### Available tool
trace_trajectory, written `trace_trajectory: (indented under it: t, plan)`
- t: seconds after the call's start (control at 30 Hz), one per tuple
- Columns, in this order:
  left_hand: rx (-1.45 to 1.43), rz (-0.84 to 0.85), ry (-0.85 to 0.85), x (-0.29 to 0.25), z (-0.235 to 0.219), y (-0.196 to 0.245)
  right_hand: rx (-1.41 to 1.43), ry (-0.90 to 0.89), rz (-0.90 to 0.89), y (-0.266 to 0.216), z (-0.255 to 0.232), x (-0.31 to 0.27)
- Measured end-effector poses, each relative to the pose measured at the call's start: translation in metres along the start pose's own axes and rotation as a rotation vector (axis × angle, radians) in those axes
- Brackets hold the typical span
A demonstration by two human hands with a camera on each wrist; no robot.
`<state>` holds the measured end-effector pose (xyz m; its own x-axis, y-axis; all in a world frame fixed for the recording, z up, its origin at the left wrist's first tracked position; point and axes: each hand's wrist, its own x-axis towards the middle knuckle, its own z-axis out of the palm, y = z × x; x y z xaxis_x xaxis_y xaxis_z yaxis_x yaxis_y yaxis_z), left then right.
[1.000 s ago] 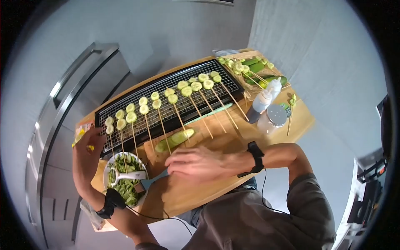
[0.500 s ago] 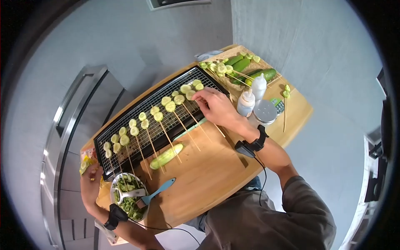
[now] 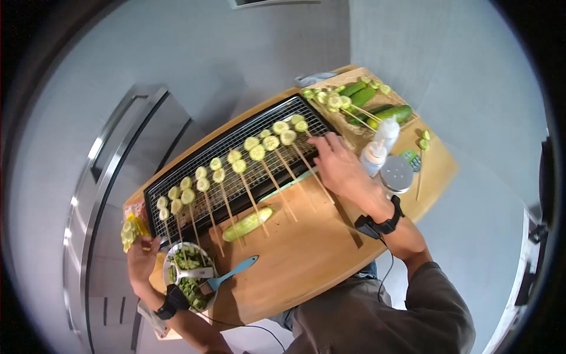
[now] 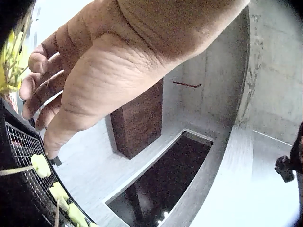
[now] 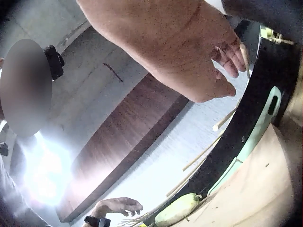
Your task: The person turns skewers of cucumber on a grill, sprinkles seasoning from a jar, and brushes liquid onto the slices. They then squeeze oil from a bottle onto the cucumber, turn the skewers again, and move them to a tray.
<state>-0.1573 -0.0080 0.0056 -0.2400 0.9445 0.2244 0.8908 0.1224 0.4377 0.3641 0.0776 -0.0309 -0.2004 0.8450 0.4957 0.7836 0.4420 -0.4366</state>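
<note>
A black grill with a wire rack carries a row of skewers with cucumber slices. At its left end is my left hand, fingers loosely bent; in the left wrist view the thumb of this hand comes down beside the grill's edge, near a slice. My right hand reaches over the grill's right end, its fingertips by the rim and the last skewer. In the right wrist view the fingers of this hand are bent beside a thin stick; contact is unclear.
A bowl of greens with a white peeler and a blue brush stand front left. A cucumber lies on the board. Two squeeze bottles, a shaker and a tray of cucumbers are at the right.
My right hand has let go of the blue brush, moved up to the skewers at the right, then on to the grill's right end. My left hand stays near the left end. The head view has shifted.
</note>
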Motion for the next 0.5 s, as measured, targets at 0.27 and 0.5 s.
trace_trajectory:
  t: [0.27,0.5]
  plan:
    - [-0.028,-0.192,-0.133,0.002,0.007,0.022,-0.205,-0.040,0.071,-0.008,0.004,-0.011]
    - [0.132,-0.181,-0.372,0.007,0.008,0.044,-0.249,-0.179,0.166,-0.004,0.001,-0.012]
